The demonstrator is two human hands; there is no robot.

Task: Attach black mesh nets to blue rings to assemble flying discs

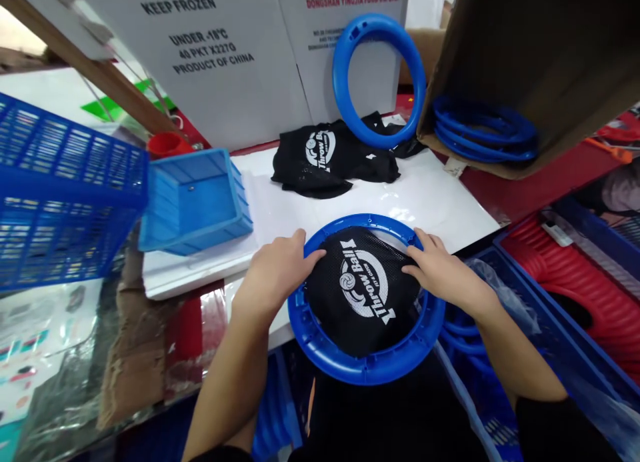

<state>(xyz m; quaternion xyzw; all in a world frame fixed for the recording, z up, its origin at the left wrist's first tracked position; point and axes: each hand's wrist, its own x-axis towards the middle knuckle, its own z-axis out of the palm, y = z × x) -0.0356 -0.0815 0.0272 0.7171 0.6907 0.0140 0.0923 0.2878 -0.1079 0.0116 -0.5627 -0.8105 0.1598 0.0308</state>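
A blue plastic ring [367,372] lies at the front edge of the white table, tilted toward me. Inside it sits a round black mesh cloth [330,302] with white "Throw Ball" print; a gap shows between cloth and ring at the top right. My left hand [275,269] grips the ring's left side, thumb on the cloth's edge. On the right side, my right hand [440,269] pinches the cloth's edge against the ring with thumb and fingers. Beyond them lies a crumpled pile of black mesh cloths [325,162].
Another blue ring [343,82] leans upright by a white carton [240,109]. More blue rings [485,132] lie in an open cardboard box [500,42]. At left stand a light-blue bin [195,232] and a blue crate [60,189]. Red rings [575,275] fill a crate at right.
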